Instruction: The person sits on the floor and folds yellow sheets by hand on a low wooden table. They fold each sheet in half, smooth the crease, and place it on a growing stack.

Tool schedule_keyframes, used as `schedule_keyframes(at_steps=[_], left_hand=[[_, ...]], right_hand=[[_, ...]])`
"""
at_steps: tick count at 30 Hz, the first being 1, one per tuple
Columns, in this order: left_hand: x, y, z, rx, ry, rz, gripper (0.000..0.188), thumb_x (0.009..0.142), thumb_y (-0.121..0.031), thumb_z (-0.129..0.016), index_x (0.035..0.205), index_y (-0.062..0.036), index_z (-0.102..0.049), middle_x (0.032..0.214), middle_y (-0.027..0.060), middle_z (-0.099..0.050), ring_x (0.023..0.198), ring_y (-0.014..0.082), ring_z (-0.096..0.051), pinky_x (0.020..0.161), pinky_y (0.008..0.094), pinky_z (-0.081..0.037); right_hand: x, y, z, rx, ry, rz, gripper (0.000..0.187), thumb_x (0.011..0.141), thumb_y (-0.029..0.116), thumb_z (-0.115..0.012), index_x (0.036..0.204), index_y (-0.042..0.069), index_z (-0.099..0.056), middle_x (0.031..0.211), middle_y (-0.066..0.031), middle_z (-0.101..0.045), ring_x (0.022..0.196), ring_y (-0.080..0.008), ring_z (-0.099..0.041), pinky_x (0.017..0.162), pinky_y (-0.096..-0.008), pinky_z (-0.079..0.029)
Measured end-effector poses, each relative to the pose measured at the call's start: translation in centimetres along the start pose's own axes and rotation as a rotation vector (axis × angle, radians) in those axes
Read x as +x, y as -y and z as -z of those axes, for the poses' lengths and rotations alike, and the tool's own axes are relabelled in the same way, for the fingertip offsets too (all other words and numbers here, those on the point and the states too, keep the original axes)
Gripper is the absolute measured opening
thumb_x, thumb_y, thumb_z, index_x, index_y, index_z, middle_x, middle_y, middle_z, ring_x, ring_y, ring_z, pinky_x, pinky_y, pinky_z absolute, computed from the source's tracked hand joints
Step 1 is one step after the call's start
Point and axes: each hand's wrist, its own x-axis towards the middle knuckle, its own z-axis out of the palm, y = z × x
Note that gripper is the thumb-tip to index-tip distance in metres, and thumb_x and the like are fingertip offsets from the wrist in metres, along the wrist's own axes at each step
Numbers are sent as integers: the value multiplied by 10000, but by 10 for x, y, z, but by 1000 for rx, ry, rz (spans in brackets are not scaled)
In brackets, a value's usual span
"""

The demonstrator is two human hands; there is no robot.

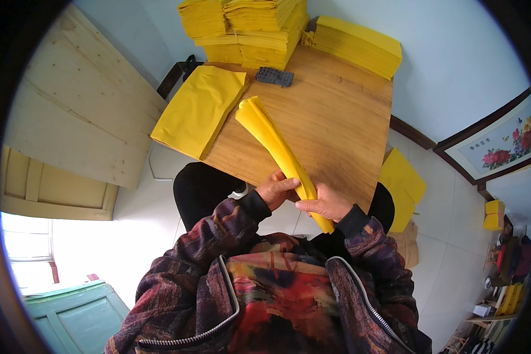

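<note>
A long folded bundle of yellow paper sheets lies slantwise over the near edge of a wooden table. My left hand grips the bundle near its lower end from the left. My right hand pinches the same bundle from the right, just below the left hand. The bundle's far end fans slightly over the tabletop. Both forearms wear dark patterned sleeves.
A flat stack of yellow sheets overhangs the table's left edge. Tall piles of yellow paper and another pile stand at the far side, with a small dark grey block nearby. More yellow sheets lie low at the right. A framed flower picture leans on the wall.
</note>
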Motion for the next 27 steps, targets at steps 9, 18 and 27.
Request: schedule_keyframes(at_steps=[9, 18, 27], left_hand=[[12, 4, -7, -25, -161, -42, 321, 927, -229, -631, 1177, -46, -549, 1090, 104, -641, 994, 267, -634, 875, 424, -528], [37, 9, -19, -6, -289, -77, 250, 914, -176, -652, 1127, -58, -599, 1080, 75, -648, 985, 208, -629, 897, 377, -517], [62, 8, -23, -46, -187, 7, 274, 919, -139, -636, 1174, -52, -586, 1118, 81, -648, 1036, 222, -623, 939, 397, -507]], right_hand=[[3, -4, 0, -221, -200, 223, 457, 792, 334, -753, 1010, -18, -558, 824, -71, -590, 728, -171, -582, 662, -322, -490], [4, -3, 27, -498, -383, 196, 377, 890, 315, -595, 946, -58, -591, 758, -223, -625, 702, -340, -634, 638, -420, -487], [6, -12, 73, -473, -350, 127, 347, 889, 251, -529, 814, -77, -611, 701, -257, -613, 661, -354, -638, 602, -433, -473]])
